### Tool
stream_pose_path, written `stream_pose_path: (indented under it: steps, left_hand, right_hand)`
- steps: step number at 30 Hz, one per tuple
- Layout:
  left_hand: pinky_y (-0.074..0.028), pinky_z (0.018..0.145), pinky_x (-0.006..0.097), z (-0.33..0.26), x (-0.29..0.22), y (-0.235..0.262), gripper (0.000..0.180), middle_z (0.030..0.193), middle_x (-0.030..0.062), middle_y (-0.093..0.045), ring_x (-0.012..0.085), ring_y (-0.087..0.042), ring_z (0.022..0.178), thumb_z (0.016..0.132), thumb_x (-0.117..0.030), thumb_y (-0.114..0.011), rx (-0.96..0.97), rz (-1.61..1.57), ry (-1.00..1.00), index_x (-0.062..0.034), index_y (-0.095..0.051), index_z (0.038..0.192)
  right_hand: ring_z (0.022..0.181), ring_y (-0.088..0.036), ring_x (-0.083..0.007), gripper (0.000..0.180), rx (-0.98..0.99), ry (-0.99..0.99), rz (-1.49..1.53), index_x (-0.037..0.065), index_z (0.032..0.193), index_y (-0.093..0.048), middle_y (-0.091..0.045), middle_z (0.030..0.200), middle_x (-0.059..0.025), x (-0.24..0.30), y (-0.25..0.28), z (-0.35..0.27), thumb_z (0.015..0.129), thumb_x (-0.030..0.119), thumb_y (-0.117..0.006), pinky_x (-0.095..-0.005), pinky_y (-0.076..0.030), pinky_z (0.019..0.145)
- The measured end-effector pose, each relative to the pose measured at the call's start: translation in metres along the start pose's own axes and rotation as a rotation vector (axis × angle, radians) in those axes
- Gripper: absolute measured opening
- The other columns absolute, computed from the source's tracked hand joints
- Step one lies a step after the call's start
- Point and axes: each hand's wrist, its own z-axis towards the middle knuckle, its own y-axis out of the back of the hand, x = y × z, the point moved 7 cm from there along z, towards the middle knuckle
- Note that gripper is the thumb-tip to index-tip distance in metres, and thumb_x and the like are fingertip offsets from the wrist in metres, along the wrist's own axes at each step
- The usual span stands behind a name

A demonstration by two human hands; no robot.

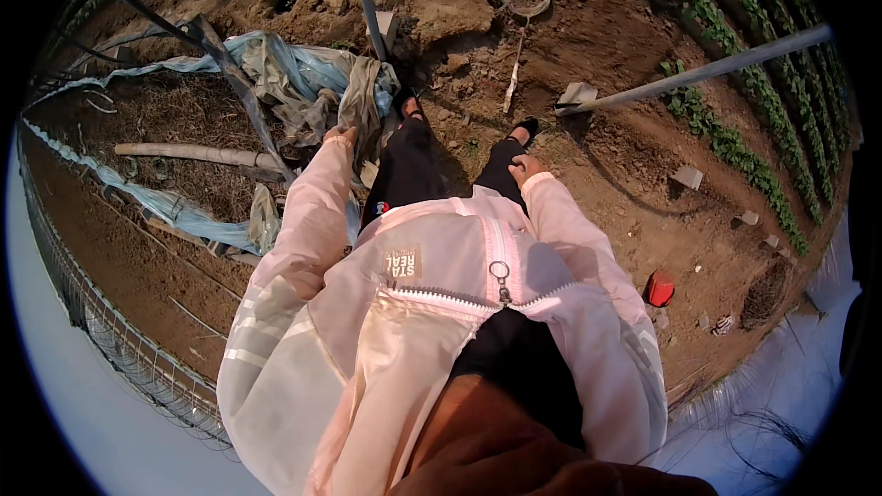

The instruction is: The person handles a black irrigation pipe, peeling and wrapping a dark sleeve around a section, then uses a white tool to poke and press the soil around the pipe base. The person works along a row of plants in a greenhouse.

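Note:
My left hand (342, 135) is closed at the edge of a bunched, dirty grey-brown plastic sheet (363, 96), its fingers curled and partly hidden. Light blue plastic film (317, 69) lies crumpled together with this sheet, beside a grey post leaning over it. On the other side, my right hand (526, 168) rests against my black trouser leg (501, 165) near the knee, its fingers laid on the cloth with nothing in them. Both arms are in pale pink jacket sleeves.
Bare brown soil surrounds my feet. A grey pole (698, 78) slants from a concrete block (577, 96) at right, before rows of green plants (735, 147). Another pole (367, 0) stands ahead. At left, a wooden pole (197, 154) lies over dry stalks. A red object (659, 288) sits right.

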Motion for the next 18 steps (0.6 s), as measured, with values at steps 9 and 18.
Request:
stream_pose_path:
  steps: [9,18]
  left_hand:
    - [-0.050,0.096,0.045,-0.137,-0.124,-0.077,0.034,0.110,0.0169,-0.067,0.0353,-0.065,0.107,0.088,-0.041,-0.068,-0.219,0.392,-0.128,-0.0136,-0.074,0.107]
    - [-0.034,0.110,0.051,-0.029,-0.258,-0.248,0.028,0.103,0.0107,-0.069,0.0305,-0.063,0.106,0.091,-0.036,-0.064,-0.067,0.703,-0.667,-0.0122,-0.071,0.104]
  right_hand:
    - [0.110,-0.066,-0.0337,0.040,0.106,-0.063,-0.015,0.010,0.126,-0.067,-0.072,0.115,-0.0156,-0.084,0.046,0.024,0.094,0.035,-0.065,-0.0430,-0.051,0.097]
    - [0.111,-0.065,-0.0356,0.037,0.371,0.009,-0.014,0.005,0.129,-0.062,-0.068,0.122,-0.0197,-0.115,-0.050,0.172,0.102,0.029,-0.056,-0.0437,-0.052,0.095]
